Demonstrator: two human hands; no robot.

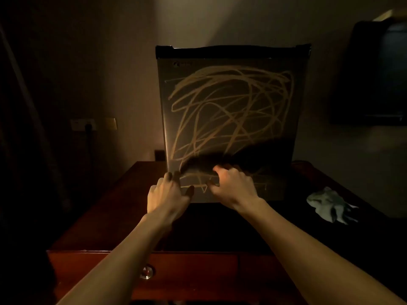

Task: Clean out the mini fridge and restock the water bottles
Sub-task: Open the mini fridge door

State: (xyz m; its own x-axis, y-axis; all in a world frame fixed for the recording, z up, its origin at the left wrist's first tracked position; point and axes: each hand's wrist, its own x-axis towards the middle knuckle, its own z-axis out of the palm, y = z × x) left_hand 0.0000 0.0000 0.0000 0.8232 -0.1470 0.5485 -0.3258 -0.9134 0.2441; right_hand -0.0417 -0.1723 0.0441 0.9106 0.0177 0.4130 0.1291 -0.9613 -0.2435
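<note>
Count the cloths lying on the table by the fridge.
1. A crumpled pale cloth lies on the dark table, right of the fridge. Others may be hidden in the dark.

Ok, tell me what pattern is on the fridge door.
Looping tan scribbles over the dark grey fridge door, like crayon marks. Head view, the only one.

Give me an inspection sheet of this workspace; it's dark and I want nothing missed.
Surface: dark wooden cabinet, knob on its drawer front.
Job's things: mini fridge, door closed, scribbled lines across it; no water bottles seen.
Clutter: crumpled pale cloth right of the fridge.
Hands: left hand, fingers straight at the door's lower left edge; right hand, fingers curled against the lower door.
Cables: plug in wall socket, cord hanging down.
Surroundings: dim room, plain wall, dark furniture at right.
</note>
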